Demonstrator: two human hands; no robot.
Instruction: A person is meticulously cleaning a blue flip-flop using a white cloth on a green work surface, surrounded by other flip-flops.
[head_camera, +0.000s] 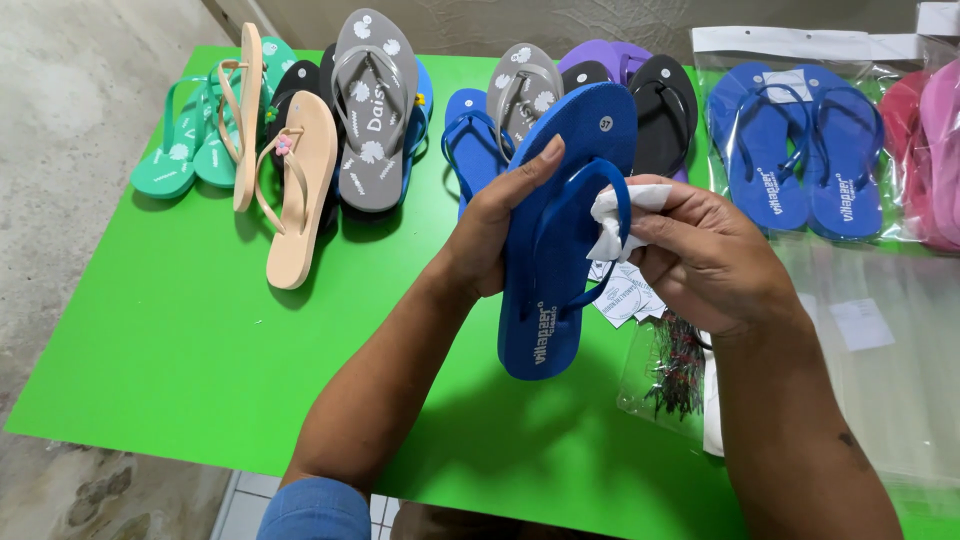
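Observation:
My left hand (492, 225) grips a blue flip-flop (556, 290) by its left edge and holds it upright over the green table (200, 330). A crumpled white paper piece (612, 222) is pinched in my right hand (705, 255), pressed against the blue strap on the sandal's right side. Small white paper tags (625, 295) lie just under my right hand.
Green, beige, grey, black, blue and purple flip-flops (300, 190) lie along the table's far side. A bagged blue pair (795, 160) and pink sandals (935, 150) sit at the right. A clear bag of small dark fasteners (678, 370) and empty plastic bags (880, 350) lie near my right forearm.

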